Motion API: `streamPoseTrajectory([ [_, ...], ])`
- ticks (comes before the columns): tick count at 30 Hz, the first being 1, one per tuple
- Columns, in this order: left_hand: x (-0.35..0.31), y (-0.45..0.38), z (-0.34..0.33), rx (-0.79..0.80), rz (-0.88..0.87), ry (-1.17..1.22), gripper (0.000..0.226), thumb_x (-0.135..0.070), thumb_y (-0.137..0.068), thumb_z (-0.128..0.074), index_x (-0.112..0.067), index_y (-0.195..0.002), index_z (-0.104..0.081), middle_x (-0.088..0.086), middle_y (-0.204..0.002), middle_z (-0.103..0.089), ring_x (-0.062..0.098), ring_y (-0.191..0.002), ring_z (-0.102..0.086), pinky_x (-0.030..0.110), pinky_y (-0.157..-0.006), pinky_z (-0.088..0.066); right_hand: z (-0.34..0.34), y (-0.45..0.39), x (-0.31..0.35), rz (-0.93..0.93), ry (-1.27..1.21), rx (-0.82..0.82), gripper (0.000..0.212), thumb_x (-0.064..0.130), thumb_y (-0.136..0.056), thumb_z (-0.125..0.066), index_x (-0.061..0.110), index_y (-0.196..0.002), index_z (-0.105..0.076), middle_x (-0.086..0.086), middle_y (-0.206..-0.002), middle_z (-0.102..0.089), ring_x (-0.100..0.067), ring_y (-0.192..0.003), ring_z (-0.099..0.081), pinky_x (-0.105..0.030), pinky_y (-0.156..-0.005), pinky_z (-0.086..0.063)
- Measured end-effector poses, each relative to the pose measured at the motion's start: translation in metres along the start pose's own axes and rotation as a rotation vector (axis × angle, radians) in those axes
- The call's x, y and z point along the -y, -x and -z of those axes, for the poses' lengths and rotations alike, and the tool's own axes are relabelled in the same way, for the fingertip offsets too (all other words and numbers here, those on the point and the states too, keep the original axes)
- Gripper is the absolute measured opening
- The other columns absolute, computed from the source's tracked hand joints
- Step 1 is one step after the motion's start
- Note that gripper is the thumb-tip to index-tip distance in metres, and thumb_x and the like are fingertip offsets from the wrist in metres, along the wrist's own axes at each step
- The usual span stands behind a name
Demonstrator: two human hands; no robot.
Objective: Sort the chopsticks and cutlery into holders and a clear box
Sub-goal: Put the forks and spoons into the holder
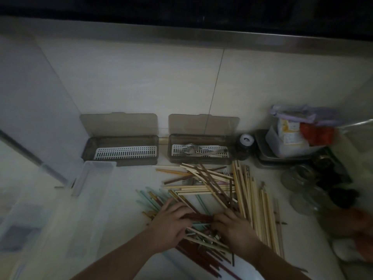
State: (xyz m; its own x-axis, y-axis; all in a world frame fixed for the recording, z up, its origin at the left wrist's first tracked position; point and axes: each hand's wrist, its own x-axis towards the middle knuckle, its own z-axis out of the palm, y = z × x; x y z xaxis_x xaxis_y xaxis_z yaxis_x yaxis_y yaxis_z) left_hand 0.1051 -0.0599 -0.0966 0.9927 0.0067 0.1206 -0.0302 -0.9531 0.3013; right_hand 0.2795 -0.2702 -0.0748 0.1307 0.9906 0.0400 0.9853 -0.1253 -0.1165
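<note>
Wooden chopsticks [214, 184]: loose heap on the white counter [121, 199], in front of two holders.
Left hand [171, 223]: fingers curled round dark red chopsticks [198, 217].
Right hand [232, 227]: grips the same bundle's other end.
Left holder [121, 150]: lid up, white grate showing.
Right holder [199, 150]: lid up, forks [193, 150] inside.
Clear box [88, 176]: at left, beside the left holder.

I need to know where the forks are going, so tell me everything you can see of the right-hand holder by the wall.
The right-hand holder is a long box of smoky, see-through plastic standing on the counter against the tiled wall. Its hinged lid is open and leans back on the wall. A white slotted tray lies in the bottom, with a few metal forks on it. A matching holder stands apart to its left. Neither hand touches it.
</note>
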Motion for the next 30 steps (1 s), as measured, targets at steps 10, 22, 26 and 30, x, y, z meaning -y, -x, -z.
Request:
streamPoseTrajectory([
  [10, 0.004, 0.01, 0.004, -0.062, 0.175, -0.057, 0.012, -0.037, -0.076, -0.056, -0.036, -0.084, -0.065, -0.016, -0.117, -0.06, 0.011, -0.119, -0.05, 0.043, -0.111, -0.021, 0.0, -0.019, -0.007, 0.068, 0.018, 0.102, 0.017, 0.042, -0.08, -0.05, 0.037, -0.093, -0.058, 0.015, -0.093, -0.058, -0.01, -0.091, -0.053, -0.027, -0.073, -0.049],
  [22, 0.006, 0.017, 0.002, -0.066, 0.222, 0.016, 0.023, -0.034, -0.071, -0.057, -0.038, -0.092, -0.066, -0.018, -0.12, -0.06, 0.007, -0.119, -0.048, 0.041, -0.114, -0.02, 0.014, -0.065, -0.005, 0.053, -0.12, 0.274, 0.004, 0.031, -0.073, -0.062, 0.031, -0.076, -0.065, 0.007, -0.071, -0.061, -0.016, -0.079, -0.054, -0.028, -0.076, -0.033],
  [26, 0.004, 0.016, 0.003, -0.116, 0.217, 0.086, 0.029, -0.035, -0.074, -0.062, -0.037, -0.103, -0.064, -0.017, -0.119, -0.059, 0.007, -0.117, -0.049, 0.036, -0.111, -0.023, 0.017, -0.073, 0.0, 0.078, 0.063, 0.243, 0.027, 0.034, -0.046, -0.077, 0.036, -0.067, -0.06, 0.017, -0.059, -0.058, -0.008, -0.067, -0.053, -0.027, -0.07, -0.036],
  [30, -0.012, -0.001, 0.009, -0.132, 0.249, 0.074, 0.028, -0.05, -0.089, -0.054, -0.035, -0.11, -0.065, -0.019, -0.113, -0.062, 0.006, -0.116, -0.05, 0.037, -0.109, -0.023, 0.024, -0.08, -0.001, 0.031, 0.138, 0.176, 0.026, 0.034, -0.049, -0.078, 0.037, -0.071, -0.064, 0.016, -0.065, -0.061, -0.011, -0.07, -0.055, -0.032, -0.072, -0.027],
])
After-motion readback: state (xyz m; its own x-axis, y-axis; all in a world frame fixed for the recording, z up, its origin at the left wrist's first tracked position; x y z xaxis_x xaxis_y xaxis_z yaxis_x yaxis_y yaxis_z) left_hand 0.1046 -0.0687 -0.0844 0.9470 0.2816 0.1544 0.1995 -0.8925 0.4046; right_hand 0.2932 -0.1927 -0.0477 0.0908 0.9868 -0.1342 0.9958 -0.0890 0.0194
